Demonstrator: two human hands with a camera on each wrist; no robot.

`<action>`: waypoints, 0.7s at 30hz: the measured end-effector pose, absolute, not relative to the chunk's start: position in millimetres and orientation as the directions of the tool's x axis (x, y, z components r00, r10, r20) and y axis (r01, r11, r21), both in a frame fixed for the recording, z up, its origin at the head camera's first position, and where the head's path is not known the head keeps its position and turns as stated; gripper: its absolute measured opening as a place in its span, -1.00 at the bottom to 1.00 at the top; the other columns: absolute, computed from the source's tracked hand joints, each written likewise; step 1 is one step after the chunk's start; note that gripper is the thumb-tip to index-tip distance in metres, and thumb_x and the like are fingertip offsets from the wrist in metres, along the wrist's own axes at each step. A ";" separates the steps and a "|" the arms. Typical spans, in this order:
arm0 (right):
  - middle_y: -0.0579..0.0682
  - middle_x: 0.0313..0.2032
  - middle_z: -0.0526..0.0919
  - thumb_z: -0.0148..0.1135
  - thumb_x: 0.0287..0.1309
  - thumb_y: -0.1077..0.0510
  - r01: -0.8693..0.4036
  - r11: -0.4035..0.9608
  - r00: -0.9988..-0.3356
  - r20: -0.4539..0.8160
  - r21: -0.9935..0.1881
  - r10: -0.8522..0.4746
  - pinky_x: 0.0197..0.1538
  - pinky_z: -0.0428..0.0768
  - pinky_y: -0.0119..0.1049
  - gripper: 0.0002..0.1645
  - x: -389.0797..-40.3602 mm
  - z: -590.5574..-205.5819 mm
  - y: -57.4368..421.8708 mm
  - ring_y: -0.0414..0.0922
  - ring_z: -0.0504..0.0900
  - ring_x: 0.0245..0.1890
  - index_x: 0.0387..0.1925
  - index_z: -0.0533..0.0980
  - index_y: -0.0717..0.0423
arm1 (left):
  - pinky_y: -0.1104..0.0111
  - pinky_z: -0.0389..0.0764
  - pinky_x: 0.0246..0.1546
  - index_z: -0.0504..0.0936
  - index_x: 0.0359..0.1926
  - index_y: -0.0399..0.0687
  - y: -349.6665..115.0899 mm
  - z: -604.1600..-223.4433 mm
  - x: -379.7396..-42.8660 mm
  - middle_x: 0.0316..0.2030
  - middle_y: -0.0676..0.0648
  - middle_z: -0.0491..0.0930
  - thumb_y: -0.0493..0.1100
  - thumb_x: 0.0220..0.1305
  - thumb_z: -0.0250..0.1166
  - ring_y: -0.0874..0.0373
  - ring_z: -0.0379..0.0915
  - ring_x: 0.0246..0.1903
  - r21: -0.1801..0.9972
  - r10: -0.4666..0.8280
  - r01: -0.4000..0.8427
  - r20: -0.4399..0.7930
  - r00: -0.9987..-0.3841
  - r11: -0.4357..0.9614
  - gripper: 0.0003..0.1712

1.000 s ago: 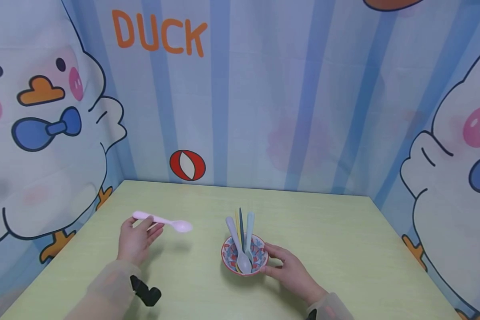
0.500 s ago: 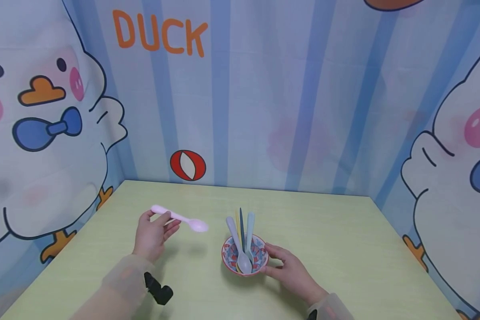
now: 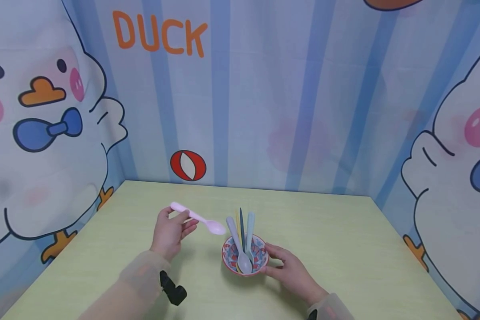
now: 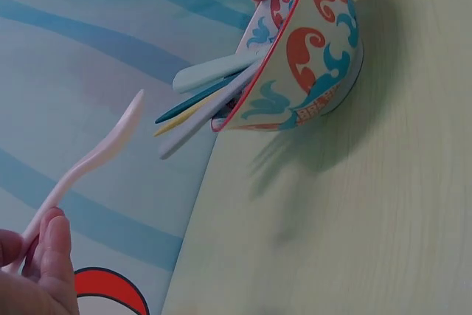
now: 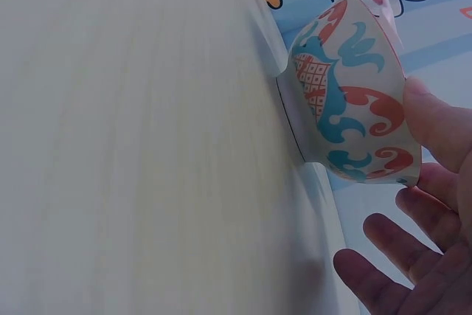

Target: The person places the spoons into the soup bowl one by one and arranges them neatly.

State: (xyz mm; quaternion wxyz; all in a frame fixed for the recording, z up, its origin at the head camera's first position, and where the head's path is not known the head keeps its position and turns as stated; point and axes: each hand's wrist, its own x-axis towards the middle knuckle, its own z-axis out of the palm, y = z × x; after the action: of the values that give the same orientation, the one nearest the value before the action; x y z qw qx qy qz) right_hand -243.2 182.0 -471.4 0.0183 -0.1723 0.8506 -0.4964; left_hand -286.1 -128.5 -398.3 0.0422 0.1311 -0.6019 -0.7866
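Observation:
My left hand (image 3: 170,233) pinches a pink spoon (image 3: 198,218) by its handle, up off the table. The spoon's bowl end points right, close to the patterned bowl (image 3: 225,260). Thumb and fingers of my right hand (image 3: 290,270) hold that bowl at its right rim. Inside it lean a lilac spoon (image 3: 244,262), a pale blue spoon (image 3: 250,226) and thin yellow and dark blue handles (image 3: 242,222), whose lower ends are partly hidden. From the left wrist view, red and teal scrolls show on the bowl's outside (image 4: 317,57).
The pale yellow-green table (image 3: 316,226) reaches back to a striped blue curtain (image 3: 260,98) printed with ducks. A black strap end (image 3: 174,291) sticks out from the left wrist below the sleeve (image 3: 138,278).
My left hand has moved right with the pink spoon, bringing it near the bowl; the spoon now slopes down more towards its bowl end. My right hand and the bowl have stayed put.

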 end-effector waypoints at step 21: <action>0.17 0.30 0.37 0.36 0.13 0.02 -0.290 0.463 -0.938 0.153 -0.838 -0.310 0.07 0.52 0.09 -0.25 -243.0 -471.9 182.2 0.17 0.41 0.20 0.31 0.36 0.17 | 0.27 0.66 -0.23 0.15 0.29 -0.13 -90.6 -406.5 -288.0 -0.05 -0.31 0.53 -0.23 0.34 0.22 0.03 0.67 -0.32 0.968 -0.146 -0.108 -0.143 -0.979 -0.225 -0.41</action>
State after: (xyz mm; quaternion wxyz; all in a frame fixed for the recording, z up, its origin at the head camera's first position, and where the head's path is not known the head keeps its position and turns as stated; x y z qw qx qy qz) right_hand -243.0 182.2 -471.9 0.0105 -0.1752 0.8553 -0.4875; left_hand -288.0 -90.6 -406.5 0.0122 0.1021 -0.6225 -0.7758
